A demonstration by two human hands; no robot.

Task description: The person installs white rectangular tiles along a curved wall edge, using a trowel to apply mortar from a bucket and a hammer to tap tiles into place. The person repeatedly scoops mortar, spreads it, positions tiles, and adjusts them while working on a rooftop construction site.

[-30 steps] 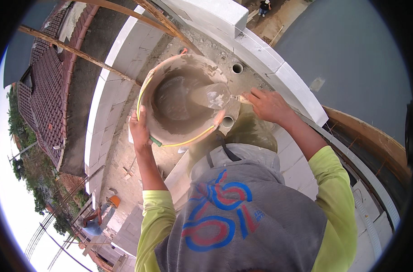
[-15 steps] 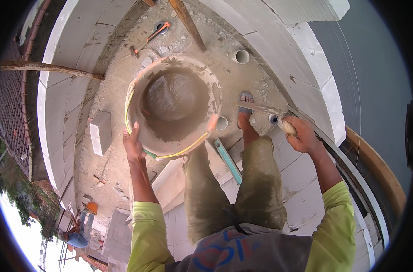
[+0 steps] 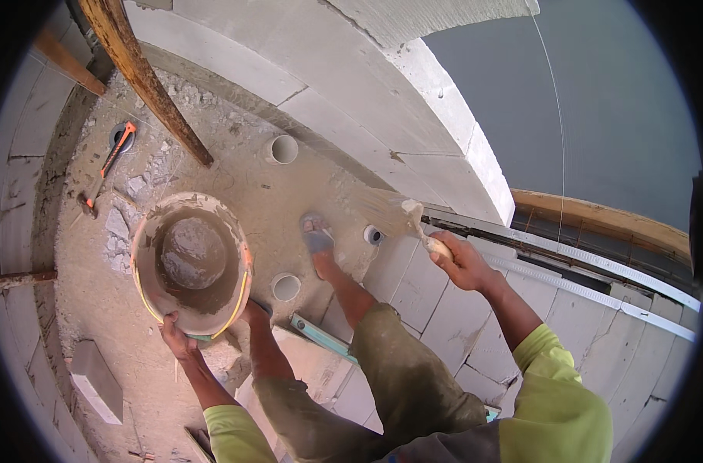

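Observation:
My left hand [image 3: 180, 339] is closed on the near rim and handle of a round bucket [image 3: 229, 247], its mouth turned up toward me. Wet grey mortar [image 3: 193, 255] lies in the bottom, and more is smeared around the inside wall. My right hand [image 3: 465, 264] grips the pale handle of a trowel [image 3: 390, 212]. The trowel's blade is blurred by motion and points left, beside the foot of the block wall [image 3: 343, 100]. Whether mortar is on the blade I cannot tell.
A hammer [image 3: 108, 166] with an orange grip lies at the far left. A wooden prop [image 3: 147, 77] slants down to the floor. Pipe stubs [image 3: 283, 149] stick up around my feet. A teal spirit level [image 3: 320, 336] lies near my legs. Metal straightedges [image 3: 575, 247] run along the right, by an edge.
My view has swung right, so the surroundings shift left. The bucket looks smaller and farther from me, still in my left hand. The trowel has turned and its blade now blurs near the wall.

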